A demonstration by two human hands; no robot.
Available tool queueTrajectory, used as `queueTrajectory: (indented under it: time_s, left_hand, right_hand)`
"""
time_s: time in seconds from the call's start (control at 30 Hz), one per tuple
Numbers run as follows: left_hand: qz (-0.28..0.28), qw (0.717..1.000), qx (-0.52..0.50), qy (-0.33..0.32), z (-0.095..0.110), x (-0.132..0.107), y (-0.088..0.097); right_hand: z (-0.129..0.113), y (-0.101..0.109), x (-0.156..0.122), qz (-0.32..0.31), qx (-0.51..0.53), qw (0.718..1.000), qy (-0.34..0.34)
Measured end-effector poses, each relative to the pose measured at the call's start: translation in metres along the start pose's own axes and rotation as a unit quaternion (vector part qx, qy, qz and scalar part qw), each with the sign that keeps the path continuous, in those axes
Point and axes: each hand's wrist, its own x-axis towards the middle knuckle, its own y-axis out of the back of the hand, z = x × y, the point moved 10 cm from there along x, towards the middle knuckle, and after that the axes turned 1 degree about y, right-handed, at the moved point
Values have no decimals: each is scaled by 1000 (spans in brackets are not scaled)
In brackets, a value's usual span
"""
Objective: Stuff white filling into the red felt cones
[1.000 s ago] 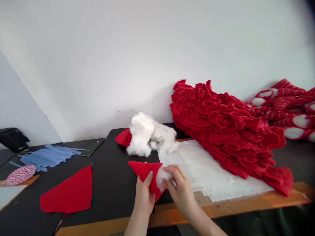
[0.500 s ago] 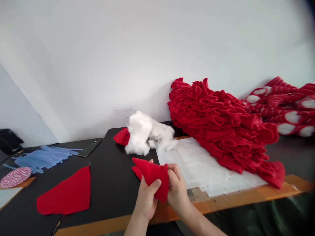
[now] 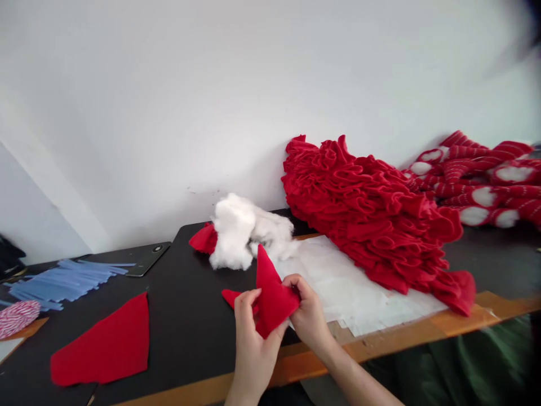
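Between my hands, above the table's front edge, is a pointed red fabric piece (image 3: 273,296) with its tip upward. My left hand (image 3: 256,341) grips its lower left side, thumb below and fingers behind and beside it. The right side is pinched by my right hand (image 3: 311,318). Another red pointed tip (image 3: 229,296) shows just left of my left fingers; whether it joins the held piece is hidden. Behind lies a fluffy heap of white stuffing (image 3: 236,231), with a bit of red fabric (image 3: 203,239) beside it. A flat red fabric piece (image 3: 105,344) rests on the left.
A tall pile of red fabric pieces (image 3: 372,220) covers part of a white sheet (image 3: 338,282). Red striped stuffed tubes (image 3: 477,175) lie at far right. Blue strips (image 3: 67,282), a phone (image 3: 149,260) and red-and-white string (image 3: 19,318) are at left. Brown tape (image 3: 304,363) lines the table edge.
The held red piece has turned from pointing up-left to pointing upward. My left fingers have shifted to its left side, and my right hand has changed its grip. The view has moved slightly.
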Motion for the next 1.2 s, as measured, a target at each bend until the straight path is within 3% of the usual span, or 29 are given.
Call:
queueTrajectory:
  time_s: [0.07, 0.13, 0.3, 0.43, 0.53, 0.6, 0.67, 0.73, 0.83, 0.9, 1.0, 1.07, 1.2]
  left_hand:
    - [24, 993, 86, -79, 16, -1, 3]
    - [25, 984, 132, -116, 20, -1, -1]
    - [37, 981, 147, -124, 8, -1, -6]
    - [60, 984, 140, -90, -1, 2, 1]
    - [79, 983, 148, -69, -1, 7, 10]
    - [95, 981, 157, -65, -1, 10, 16]
    - [101, 981, 156, -63, -1, 9, 18]
    - [72, 984, 148, -71, -1, 7, 12]
    - [-24, 987, 135, -79, -3, 1, -9]
    - [-53, 988, 132, -57, -7, 0, -15]
    - [-9, 984, 175, -27, -11, 6, -6]
    - [18, 974, 223, -39, -9, 9, -1]
    - [27, 970, 238, -49, -8, 11, 2]
  right_hand:
    - [-10, 1, -4, 13, -30, 998, 57]
    - [-18, 2, -6, 30, -63, 993, 91]
    - [-12, 16, 3, 88, -103, 988, 78]
    - [-6, 21, 7, 87, -96, 991, 45]
    - [6, 8, 4, -26, 19, 998, -55]
    - [16, -10, -6, -136, 153, 967, -153]
    - [19, -17, -14, -181, 237, 934, -199]
    - [24, -10, -11, -146, 233, 942, -193]
    - [29, 1, -6, -68, 146, 972, -172]
    - [28, -3, -6, -60, 96, 980, -164]
    - [14, -11, -7, -67, 15, 993, -92]
    - [6, -6, -7, -27, -48, 998, -37]
    - [12, 11, -6, 50, -94, 994, -28]
